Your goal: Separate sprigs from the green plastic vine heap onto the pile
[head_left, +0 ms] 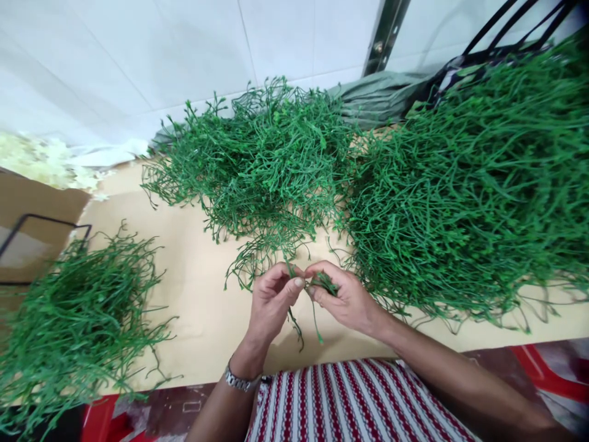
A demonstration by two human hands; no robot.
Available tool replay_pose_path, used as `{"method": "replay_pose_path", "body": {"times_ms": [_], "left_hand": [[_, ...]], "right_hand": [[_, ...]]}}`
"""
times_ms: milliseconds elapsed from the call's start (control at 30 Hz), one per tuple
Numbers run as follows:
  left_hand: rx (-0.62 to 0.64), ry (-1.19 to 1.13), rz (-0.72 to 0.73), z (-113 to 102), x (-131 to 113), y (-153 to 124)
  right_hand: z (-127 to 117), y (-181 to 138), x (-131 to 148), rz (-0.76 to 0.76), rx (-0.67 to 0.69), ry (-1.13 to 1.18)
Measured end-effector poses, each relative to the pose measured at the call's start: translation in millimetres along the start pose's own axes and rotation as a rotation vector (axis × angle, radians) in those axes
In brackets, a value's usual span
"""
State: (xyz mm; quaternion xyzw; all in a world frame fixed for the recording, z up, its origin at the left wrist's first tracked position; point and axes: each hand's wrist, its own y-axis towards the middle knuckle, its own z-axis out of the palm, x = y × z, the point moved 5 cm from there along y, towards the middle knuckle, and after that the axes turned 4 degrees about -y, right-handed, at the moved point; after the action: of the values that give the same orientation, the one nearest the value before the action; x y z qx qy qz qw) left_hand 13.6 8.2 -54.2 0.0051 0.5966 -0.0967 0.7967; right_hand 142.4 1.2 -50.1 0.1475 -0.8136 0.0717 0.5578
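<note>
Close together over the front of the table (193,331), my two hands work on thin green plastic stems. My left hand (271,301), with a metal watch on its wrist, pinches a green stem (294,325) between thumb and fingers; its lower end hangs below. My right hand (345,301) is closed on a small bunch of green stems (324,282), and one stem with a bud-like tip dangles under it. The fingertips of both hands nearly meet. Just behind them lies the near edge of a loose pile of stems (276,159).
A large heap of green stems (469,202) covers the right side, and a smaller heap (92,307) lies at the left front. Pale yellow petals (37,159) and a cardboard box (37,209) are at the far left. Behind stands a white wall (193,55); red stools (547,374) show below.
</note>
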Motion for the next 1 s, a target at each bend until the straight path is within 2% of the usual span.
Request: {"method": "replay_pose_path", "body": {"times_ms": [267,433,567,767,833,1000], "left_hand": [[-0.003,0.080,-0.028,4,2,-6],[0.071,0.114,-0.052,6,-2,-4],[0.097,0.071,-0.126,7,0,-4],[0.120,0.092,-0.231,5,5,-5],[0.133,0.215,-0.215,4,2,-5],[0.183,0.669,-0.069,9,-13,-7]], "right_hand": [[-3,-4,9,-0.328,-0.152,-0.213],[-2,-5,5,-0.305,-0.143,-0.277],[0,-6,3,-0.271,-0.043,-0.286],[1,-5,2,-0.203,0.219,-0.244],[0,-4,2,-0.239,0.245,-0.253],[2,-2,1,-0.364,0.261,-0.374]]}}
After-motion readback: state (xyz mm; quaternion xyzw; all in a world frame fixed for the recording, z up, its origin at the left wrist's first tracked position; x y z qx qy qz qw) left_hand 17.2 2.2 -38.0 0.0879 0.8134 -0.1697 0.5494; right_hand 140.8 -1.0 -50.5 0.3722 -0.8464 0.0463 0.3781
